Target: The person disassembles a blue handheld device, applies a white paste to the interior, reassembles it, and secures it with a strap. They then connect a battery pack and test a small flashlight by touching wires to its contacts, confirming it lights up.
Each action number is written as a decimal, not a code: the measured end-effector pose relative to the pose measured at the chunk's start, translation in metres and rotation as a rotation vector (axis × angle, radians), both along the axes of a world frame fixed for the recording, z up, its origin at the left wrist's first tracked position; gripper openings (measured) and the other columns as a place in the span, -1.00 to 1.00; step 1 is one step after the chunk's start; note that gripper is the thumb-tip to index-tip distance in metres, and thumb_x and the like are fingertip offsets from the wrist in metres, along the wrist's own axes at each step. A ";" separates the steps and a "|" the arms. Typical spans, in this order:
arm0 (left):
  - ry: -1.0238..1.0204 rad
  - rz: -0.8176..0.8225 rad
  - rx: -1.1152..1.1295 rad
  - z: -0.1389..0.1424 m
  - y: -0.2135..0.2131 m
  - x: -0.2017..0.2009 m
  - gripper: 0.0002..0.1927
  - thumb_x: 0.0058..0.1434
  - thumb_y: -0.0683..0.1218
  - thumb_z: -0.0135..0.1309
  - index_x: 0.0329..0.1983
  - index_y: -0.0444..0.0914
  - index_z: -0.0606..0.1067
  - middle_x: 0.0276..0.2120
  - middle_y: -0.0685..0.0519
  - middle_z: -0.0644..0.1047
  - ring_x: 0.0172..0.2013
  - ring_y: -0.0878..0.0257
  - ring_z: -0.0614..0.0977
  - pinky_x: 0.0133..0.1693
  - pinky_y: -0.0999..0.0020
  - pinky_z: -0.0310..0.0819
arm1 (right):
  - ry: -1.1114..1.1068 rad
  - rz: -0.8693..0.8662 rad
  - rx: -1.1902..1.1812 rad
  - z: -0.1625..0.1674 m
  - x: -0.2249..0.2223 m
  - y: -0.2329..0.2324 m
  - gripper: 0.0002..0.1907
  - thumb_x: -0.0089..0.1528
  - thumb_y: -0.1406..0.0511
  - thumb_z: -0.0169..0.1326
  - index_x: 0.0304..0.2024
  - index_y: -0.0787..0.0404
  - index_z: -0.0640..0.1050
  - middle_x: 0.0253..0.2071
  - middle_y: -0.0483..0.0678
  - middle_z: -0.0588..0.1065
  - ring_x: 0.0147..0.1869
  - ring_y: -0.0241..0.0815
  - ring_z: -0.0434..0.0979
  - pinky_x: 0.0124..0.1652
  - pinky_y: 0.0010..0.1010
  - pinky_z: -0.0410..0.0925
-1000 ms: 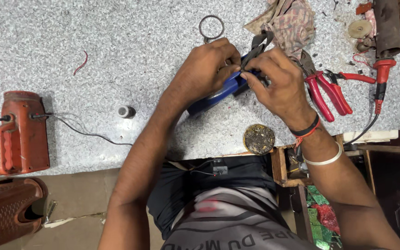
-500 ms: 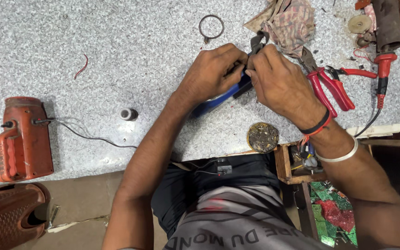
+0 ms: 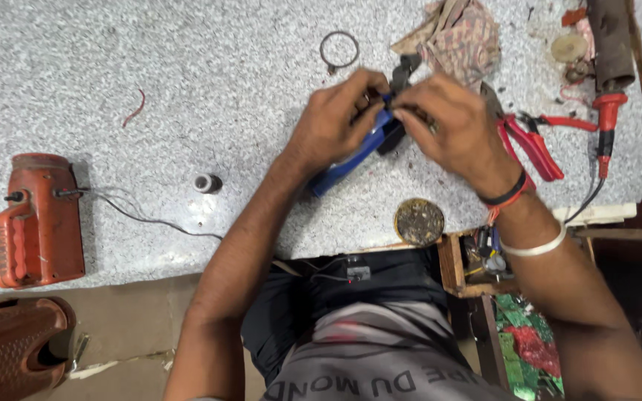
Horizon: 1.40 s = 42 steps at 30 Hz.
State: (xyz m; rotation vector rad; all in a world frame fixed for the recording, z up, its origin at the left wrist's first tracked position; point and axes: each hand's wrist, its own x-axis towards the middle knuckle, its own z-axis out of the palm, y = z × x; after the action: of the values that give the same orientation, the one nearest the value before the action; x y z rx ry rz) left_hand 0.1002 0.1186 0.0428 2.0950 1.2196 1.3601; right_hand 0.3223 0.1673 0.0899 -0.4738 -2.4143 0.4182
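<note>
Seemingly blue-handled tool (image 3: 351,160) under left hand (image 3: 336,122).

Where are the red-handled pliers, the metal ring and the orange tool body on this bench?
red-handled pliers (image 3: 533,145), head view, on the nearer red handle.
metal ring (image 3: 322,53), head view, on the ring's left rim.
orange tool body (image 3: 39,219), head view, on the middle of its casing.

At a speckled grey workbench (image 3: 187,74), a person's left hand (image 3: 336,122) and right hand (image 3: 451,126) meet over a blue-handled tool (image 3: 347,160), fingers closed around it; red-handled pliers (image 3: 533,145), a checked rag (image 3: 458,37), a wire ring (image 3: 338,49) and an orange tool casing (image 3: 35,219) lie nearby
</note>
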 end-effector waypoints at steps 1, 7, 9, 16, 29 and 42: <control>-0.006 -0.023 -0.015 0.000 0.000 0.000 -0.80 0.49 -0.26 0.08 0.09 -0.25 0.36 -0.15 -0.03 0.61 -0.14 0.18 0.74 -0.11 0.35 0.67 | -0.048 -0.016 -0.020 0.008 -0.001 0.000 -0.83 0.35 0.35 0.26 -0.05 0.28 0.59 -0.18 0.05 0.50 -0.16 -0.03 0.59 -0.19 -0.26 0.46; -0.014 0.042 -0.023 0.001 -0.008 -0.001 -0.72 0.37 -0.26 0.14 0.03 -0.26 0.31 -0.24 0.01 0.57 -0.28 0.27 0.68 -0.28 0.34 0.60 | -0.289 0.030 0.074 0.042 -0.012 0.005 -0.77 0.22 0.29 0.30 -0.14 0.24 0.57 -0.22 0.03 0.50 -0.21 0.08 0.58 -0.25 -0.17 0.44; 0.001 0.046 -0.064 0.003 -0.007 0.000 -0.72 0.37 -0.24 0.16 0.02 -0.24 0.32 -0.27 0.02 0.57 -0.31 0.29 0.67 -0.32 0.35 0.57 | -0.368 0.012 0.111 0.044 -0.016 0.006 -0.77 0.21 0.27 0.30 -0.18 0.24 0.55 -0.27 0.03 0.48 -0.22 0.09 0.57 -0.26 -0.14 0.43; 0.126 0.070 0.100 0.010 -0.008 -0.002 -0.83 0.34 -0.24 0.16 -0.09 -0.22 0.43 -0.22 0.04 0.59 -0.21 0.27 0.69 -0.20 0.38 0.65 | -0.337 0.087 0.127 0.031 -0.011 0.013 -0.81 0.25 0.32 0.24 -0.21 0.29 0.50 -0.28 0.07 0.41 -0.19 0.10 0.52 -0.24 -0.12 0.40; 0.304 0.181 0.150 0.020 -0.008 -0.001 -0.80 0.23 -0.05 0.31 -0.20 -0.22 0.58 -0.26 0.10 0.46 -0.20 0.25 0.57 -0.24 0.31 0.58 | 0.130 0.132 0.220 -0.025 -0.007 0.028 -0.80 0.24 0.39 0.37 -0.22 0.28 0.56 -0.28 -0.02 0.50 -0.24 -0.06 0.45 -0.25 -0.25 0.33; 0.540 0.160 0.278 0.022 0.004 0.000 -0.74 0.17 0.02 0.31 -0.23 -0.25 0.59 -0.24 0.08 0.44 -0.21 0.24 0.48 -0.27 0.33 0.50 | 0.110 -0.024 0.209 -0.039 0.001 0.018 -0.82 0.22 0.35 0.43 -0.27 0.24 0.63 -0.41 -0.08 0.40 -0.31 -0.15 0.39 -0.32 -0.30 0.28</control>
State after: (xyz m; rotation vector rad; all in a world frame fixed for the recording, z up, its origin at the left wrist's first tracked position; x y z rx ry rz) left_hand 0.1006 0.1225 0.0653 2.7331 1.4955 1.1088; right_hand 0.3234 0.1851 0.0508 -0.3770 -2.3120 0.1733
